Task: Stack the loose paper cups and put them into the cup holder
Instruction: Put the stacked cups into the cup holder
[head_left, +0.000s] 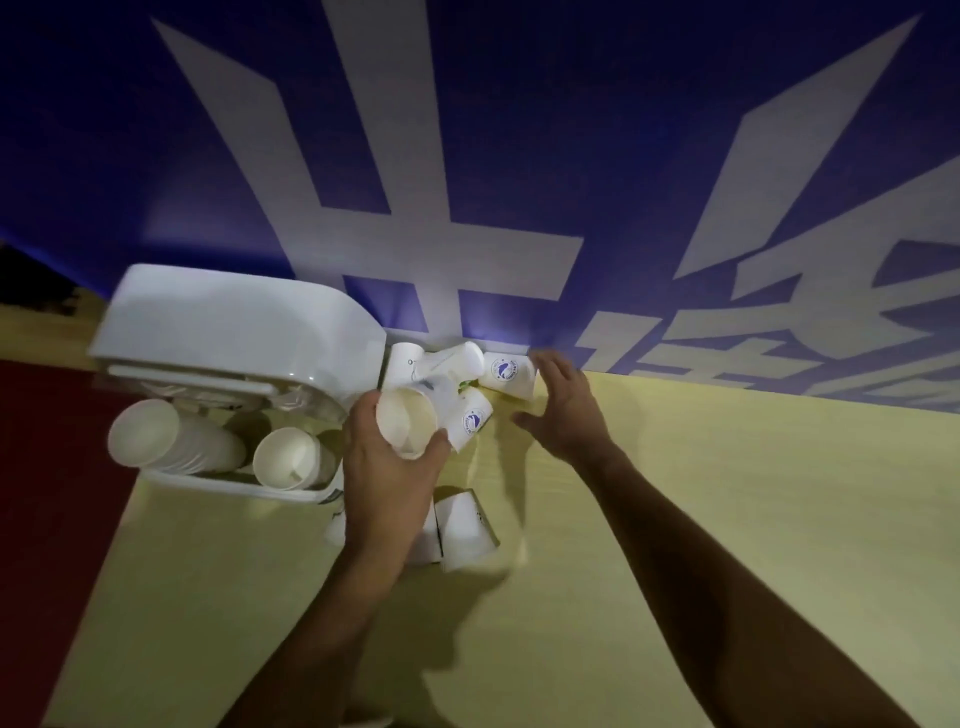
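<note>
Mid-stacking, we judge: our left hand (387, 467) grips a paper cup (404, 422) just right of the cup holder (228, 486), mouth tilted up twd us, long axis running away & down. Our right hand (566, 410), fingers spread, holding nothing, is near a logo cup (506, 375) lying on its side farther right of the holder. Next move prob.: grip it, turn base-first, nest it in.

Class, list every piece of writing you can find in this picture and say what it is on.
On the blue wall: large white characters, cropped and skewed; not readable.
On the paper cups: round blue logo ringed with lettering, too small to read.
Nothing else legible.
</note>
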